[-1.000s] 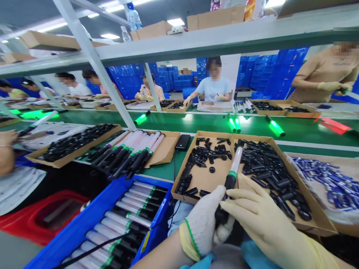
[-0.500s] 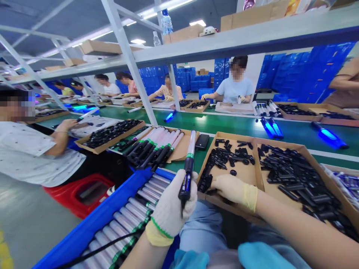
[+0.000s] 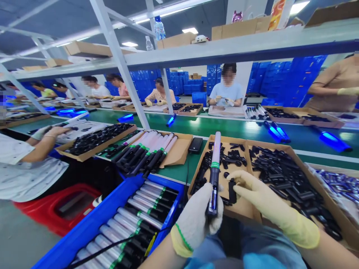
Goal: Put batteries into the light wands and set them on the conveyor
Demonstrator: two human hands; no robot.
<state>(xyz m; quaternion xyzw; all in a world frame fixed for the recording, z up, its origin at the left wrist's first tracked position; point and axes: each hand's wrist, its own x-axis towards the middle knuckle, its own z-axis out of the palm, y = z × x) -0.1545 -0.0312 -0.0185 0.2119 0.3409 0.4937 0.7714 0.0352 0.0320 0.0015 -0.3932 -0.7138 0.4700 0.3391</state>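
My left hand [image 3: 195, 213], in a white knit glove over a yellow one, is closed around the black handle of a light stick [image 3: 215, 151]. The stick points up and away, with a clear tube and a green band. Its handle is open on the near side, showing what look like batteries inside. My right hand [image 3: 256, 190], in a pale yellow glove, pinches a small black plastic cover [image 3: 232, 191] just right of the handle, apart from it. Beneath both is a cardboard tray [image 3: 244, 209] with black plastic parts.
A second tray of black parts [image 3: 283, 175] lies to the right, beside a box of purple batteries [image 3: 339, 186]. At left stands a blue bin [image 3: 92, 220] of light sticks. More sticks [image 3: 148, 149] lie behind it. Lit sticks [image 3: 276, 132] rest on the green conveyor [image 3: 196, 127]. Co-workers sit around.
My left hand has moved right with the light stick, now over the tray. My right hand has risen from the tray's near left corner with a black cover. The view has shifted slightly.
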